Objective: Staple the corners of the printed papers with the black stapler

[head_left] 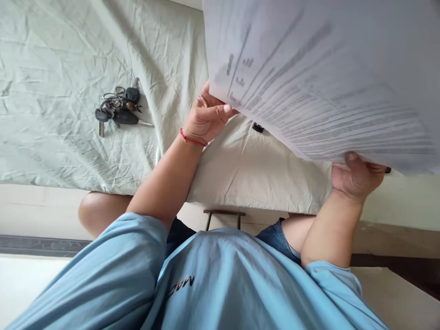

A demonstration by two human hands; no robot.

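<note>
Gripping blurred, unreadable printed sheet point(326, 78)

I see left hand point(206, 117) and right hand point(355, 176) gripping blurred printed sheets point(323, 78) above a green cloth point(62, 91); keys point(118, 110) lie far left.

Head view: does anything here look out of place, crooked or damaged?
Nothing looks damaged. The printed paper sheet is blurred, held up by the left hand and right hand. A bunch of keys lies on the wrinkled green bedsheet.
</note>
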